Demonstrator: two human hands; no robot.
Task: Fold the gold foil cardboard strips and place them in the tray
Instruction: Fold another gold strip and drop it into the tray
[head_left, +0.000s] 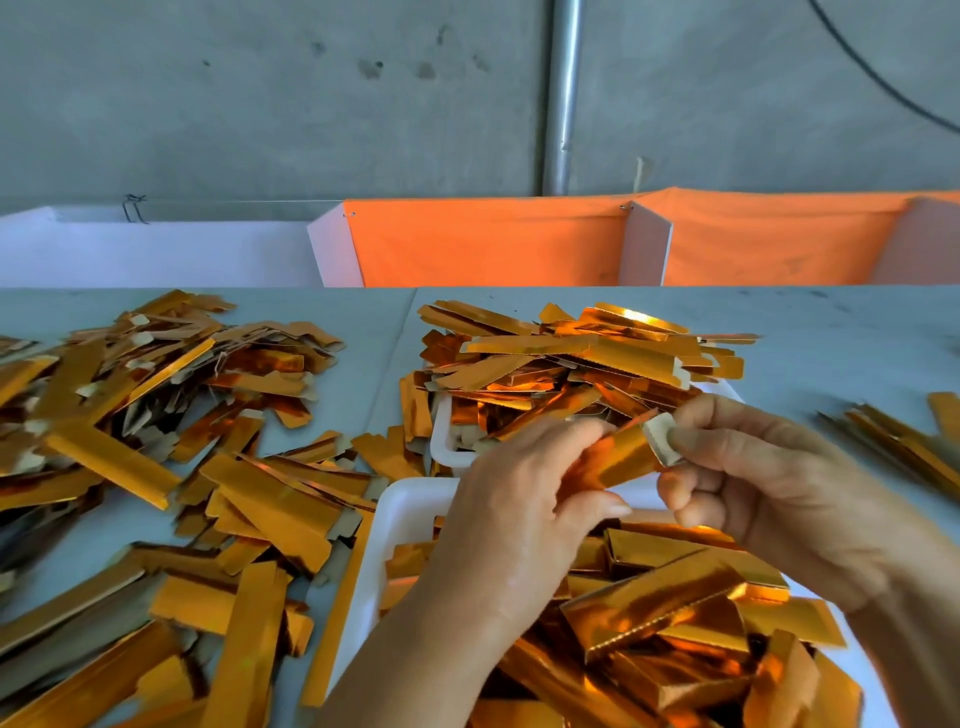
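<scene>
I hold one gold foil cardboard strip (618, 457) above the near white tray (400, 514), between my two hands. My left hand (524, 525) comes in from below with its back to me, fingers curled over the strip's left part and the thumb tucked under it. My right hand (769, 483) is turned palm toward the left, its thumb and forefinger pinching the strip's pale, uncoated end tab, the other fingers curled in under it. The strip is shiny orange-gold on its face, creased along its length, with dull beige card at the tab.

Under my hands the near tray, smooth white plastic with rounded corners, is heaped with folded strips (660, 603), boxy and mirror-bright. Just beyond it a second white tray (444, 441) carries a tall heap of strips (582, 353). To my left, loose flat strips (156, 415) lie scattered over the pale grey surface (831, 364), some showing beige backs. A small bundle of strips (904, 447) lies at the right edge. Behind the surface stand orange fabric bins (493, 244) with white dividers, against a grey concrete wall (260, 104) with a metal pipe (563, 93).
</scene>
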